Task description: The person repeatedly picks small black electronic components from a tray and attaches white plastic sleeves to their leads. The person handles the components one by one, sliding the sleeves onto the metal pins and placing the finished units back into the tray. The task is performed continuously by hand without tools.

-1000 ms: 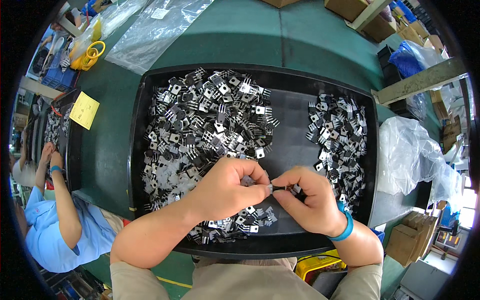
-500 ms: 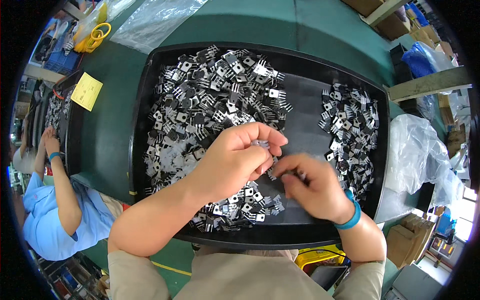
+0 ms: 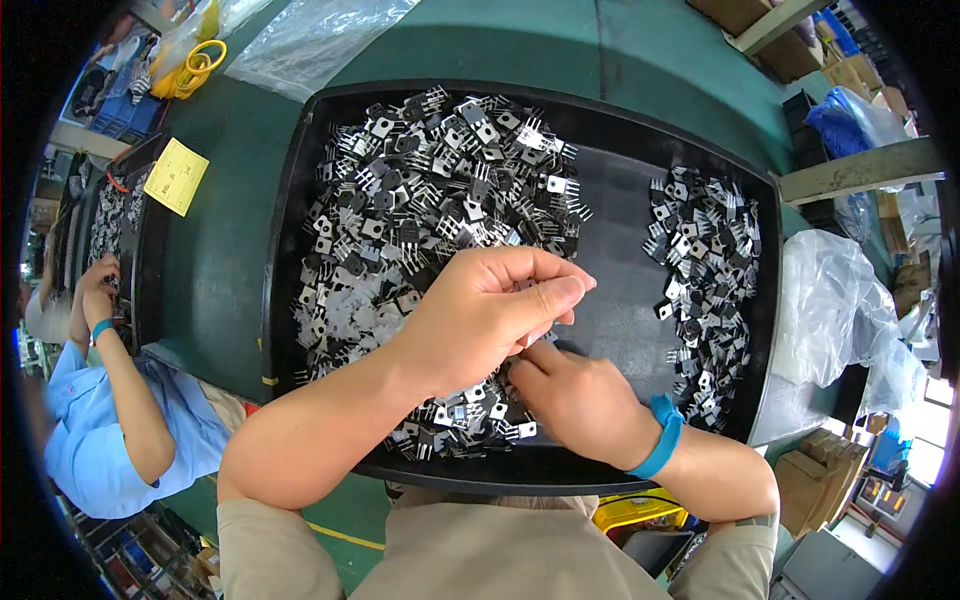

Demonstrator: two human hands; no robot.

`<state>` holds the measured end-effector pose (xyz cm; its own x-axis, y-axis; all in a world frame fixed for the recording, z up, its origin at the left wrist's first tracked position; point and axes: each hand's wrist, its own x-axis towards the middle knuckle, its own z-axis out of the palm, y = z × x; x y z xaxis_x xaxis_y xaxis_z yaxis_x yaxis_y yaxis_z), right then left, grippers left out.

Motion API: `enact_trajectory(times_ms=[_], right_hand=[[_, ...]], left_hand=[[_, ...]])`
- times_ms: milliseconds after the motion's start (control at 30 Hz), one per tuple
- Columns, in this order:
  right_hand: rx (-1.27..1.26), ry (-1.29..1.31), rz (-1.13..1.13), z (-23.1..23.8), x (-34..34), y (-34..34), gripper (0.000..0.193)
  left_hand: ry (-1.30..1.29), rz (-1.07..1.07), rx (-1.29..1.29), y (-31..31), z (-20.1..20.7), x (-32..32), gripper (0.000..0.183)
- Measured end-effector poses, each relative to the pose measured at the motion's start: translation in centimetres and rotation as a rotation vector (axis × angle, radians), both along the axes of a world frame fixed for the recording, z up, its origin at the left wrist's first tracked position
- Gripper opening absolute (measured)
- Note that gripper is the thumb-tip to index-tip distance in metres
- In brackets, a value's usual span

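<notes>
A black tray (image 3: 640, 112) holds many loose black-and-silver transistors with metal legs. Most form a large pile (image 3: 400, 235) on the left, and a smaller pile (image 3: 705, 270) lies along the right side. Small translucent white plastic pieces (image 3: 352, 312) rest on the left pile. Over the tray's middle, my left hand (image 3: 490, 310) is curled closed, thumb against forefinger, around small translucent plastic pieces mostly hidden by the fingers. My right hand (image 3: 585, 400), with a teal wristband, reaches in beneath it, fingers bent at the near edge of the pile; their tips are hidden.
Clear plastic bags lie at the far left (image 3: 310, 40) and right (image 3: 830, 305). A yellow paper slip (image 3: 176, 177) sits on the green table (image 3: 220, 260). At left, a co-worker in a blue shirt (image 3: 140, 430) handles parts in another tray. A yellow bin (image 3: 640, 508) stands below the tray.
My right hand has moved left and nearer to me, from the bare tray middle to the pile under my left hand. The left thumb has closed farther over the plastic pieces.
</notes>
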<state>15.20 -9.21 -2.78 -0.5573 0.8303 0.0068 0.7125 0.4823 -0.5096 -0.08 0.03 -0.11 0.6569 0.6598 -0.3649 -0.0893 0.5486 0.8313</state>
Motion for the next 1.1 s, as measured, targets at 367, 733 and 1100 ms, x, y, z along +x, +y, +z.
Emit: enact_trajectory(times_ms=[367, 733, 1100], right_hand=[[-0.423, 0.571, -0.222, 4.2, 3.9, 1.6, 0.021], [0.182, 0.505, -0.39, 4.6, 4.7, 1.9, 0.025], [0.198, 0.439, -0.337, 4.6, 4.3, 1.5, 0.028]], left_hand=[[-0.033, 0.023, -0.083, -0.1, 0.1, 0.1, 0.02], [0.155, -0.12, 0.083, -0.6, 0.4, 0.4, 0.012], [0.211, -0.174, 0.282, -1.1, 0.3, 0.3, 0.011]])
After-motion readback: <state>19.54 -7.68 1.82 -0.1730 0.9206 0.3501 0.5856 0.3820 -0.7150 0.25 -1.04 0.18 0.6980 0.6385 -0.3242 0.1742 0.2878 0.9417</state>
